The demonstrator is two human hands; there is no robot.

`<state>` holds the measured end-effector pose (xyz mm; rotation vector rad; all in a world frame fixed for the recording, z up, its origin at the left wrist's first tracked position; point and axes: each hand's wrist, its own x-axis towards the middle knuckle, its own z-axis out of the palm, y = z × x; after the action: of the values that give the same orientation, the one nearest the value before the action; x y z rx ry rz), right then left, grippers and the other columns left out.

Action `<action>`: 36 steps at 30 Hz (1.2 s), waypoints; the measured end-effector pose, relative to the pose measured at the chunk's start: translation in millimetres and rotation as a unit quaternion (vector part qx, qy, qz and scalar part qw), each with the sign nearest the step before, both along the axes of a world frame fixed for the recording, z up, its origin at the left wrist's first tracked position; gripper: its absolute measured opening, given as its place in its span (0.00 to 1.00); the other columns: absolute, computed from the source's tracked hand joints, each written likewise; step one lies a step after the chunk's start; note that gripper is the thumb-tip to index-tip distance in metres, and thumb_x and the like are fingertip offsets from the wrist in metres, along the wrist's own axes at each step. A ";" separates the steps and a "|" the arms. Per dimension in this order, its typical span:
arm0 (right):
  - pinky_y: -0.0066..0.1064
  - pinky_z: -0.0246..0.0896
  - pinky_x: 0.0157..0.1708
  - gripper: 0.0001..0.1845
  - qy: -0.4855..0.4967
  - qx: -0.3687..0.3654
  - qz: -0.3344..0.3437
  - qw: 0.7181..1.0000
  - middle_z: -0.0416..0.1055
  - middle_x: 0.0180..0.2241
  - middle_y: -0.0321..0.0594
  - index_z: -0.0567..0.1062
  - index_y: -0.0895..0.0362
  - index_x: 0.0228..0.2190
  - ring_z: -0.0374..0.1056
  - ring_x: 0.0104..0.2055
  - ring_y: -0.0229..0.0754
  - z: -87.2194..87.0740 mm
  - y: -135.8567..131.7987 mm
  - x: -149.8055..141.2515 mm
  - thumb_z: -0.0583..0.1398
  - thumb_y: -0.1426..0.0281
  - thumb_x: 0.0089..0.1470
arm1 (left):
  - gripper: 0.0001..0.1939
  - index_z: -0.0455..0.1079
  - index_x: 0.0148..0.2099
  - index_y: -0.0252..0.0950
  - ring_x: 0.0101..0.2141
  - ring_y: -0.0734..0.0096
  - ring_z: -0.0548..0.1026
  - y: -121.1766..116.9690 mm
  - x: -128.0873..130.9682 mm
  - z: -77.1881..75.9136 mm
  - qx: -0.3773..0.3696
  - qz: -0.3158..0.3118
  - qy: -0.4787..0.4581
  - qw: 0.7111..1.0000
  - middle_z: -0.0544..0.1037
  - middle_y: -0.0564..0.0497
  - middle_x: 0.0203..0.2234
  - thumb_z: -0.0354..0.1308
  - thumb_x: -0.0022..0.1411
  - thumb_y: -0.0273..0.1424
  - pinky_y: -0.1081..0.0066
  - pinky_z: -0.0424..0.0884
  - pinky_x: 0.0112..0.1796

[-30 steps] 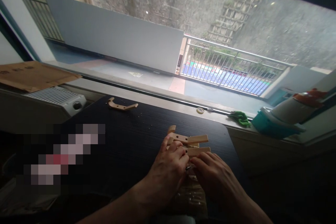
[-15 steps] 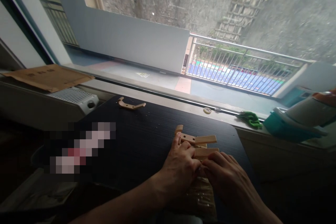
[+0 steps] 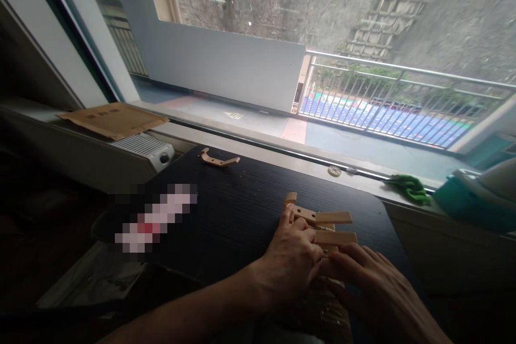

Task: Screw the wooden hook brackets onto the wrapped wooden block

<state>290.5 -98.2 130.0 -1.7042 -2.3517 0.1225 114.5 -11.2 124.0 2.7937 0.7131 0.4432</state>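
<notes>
On the near right part of the black table lies a pale wooden piece (image 3: 305,214) with drilled holes, one end turned up and the other pointing right. Just nearer to me is another wooden piece (image 3: 338,237). My left hand (image 3: 291,258) presses down over these pieces, its fingers bent and closed around the wood. Close beside it, my right hand (image 3: 368,274) has thumb and fingers pinched together at the near pieces; what lies between the fingertips is hidden. A brown, shiny wrapped block (image 3: 334,309) shows below both hands.
A similar curved wooden piece (image 3: 217,160) lies at the table's far left. Along the window sill are a roll of tape (image 3: 334,171), a green cloth-like item (image 3: 413,188) and a teal container (image 3: 463,201). A brown envelope (image 3: 116,120) rests above a white heater (image 3: 149,150).
The whole view has shifted, so everything appears farther right. My right hand has tilted slightly over the near wooden pieces; my left hand keeps its place on the wood.
</notes>
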 end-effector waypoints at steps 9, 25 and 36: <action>0.31 0.59 0.32 0.07 0.005 -0.059 -0.043 0.997 0.70 0.31 0.36 0.74 0.51 0.34 0.68 0.33 0.41 -3.8 4.2 0.0 0.56 0.67 0.60 | 0.07 0.77 0.32 0.39 0.45 0.61 0.70 6.7 -0.3 0.6 -0.038 -0.018 -0.019 0.999 0.78 0.52 0.33 0.59 0.60 0.32 0.45 0.42 0.59; 0.28 0.56 0.32 0.14 0.054 -0.092 -0.034 0.994 0.74 0.29 0.36 0.77 0.54 0.31 0.68 0.32 0.39 41.9 19.6 4.4 0.55 0.63 0.61 | 0.07 0.77 0.29 0.40 0.46 0.62 0.69 25.9 3.8 45.5 -0.037 -0.059 0.035 0.997 0.78 0.53 0.31 0.60 0.60 0.30 0.40 0.38 0.59; 0.30 0.54 0.31 0.11 -0.014 -0.090 -0.048 0.995 0.73 0.33 0.36 0.74 0.54 0.30 0.68 0.36 0.42 11.9 9.7 -6.1 0.56 0.64 0.60 | 0.08 0.78 0.33 0.43 0.48 0.60 0.69 7.4 -5.8 8.6 -0.049 -0.027 -0.014 0.998 0.79 0.55 0.34 0.58 0.62 0.30 0.43 0.32 0.60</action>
<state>284.3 -88.5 141.9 -1.9105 -2.3359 0.3044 108.7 -3.8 132.7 2.7022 0.6332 0.4243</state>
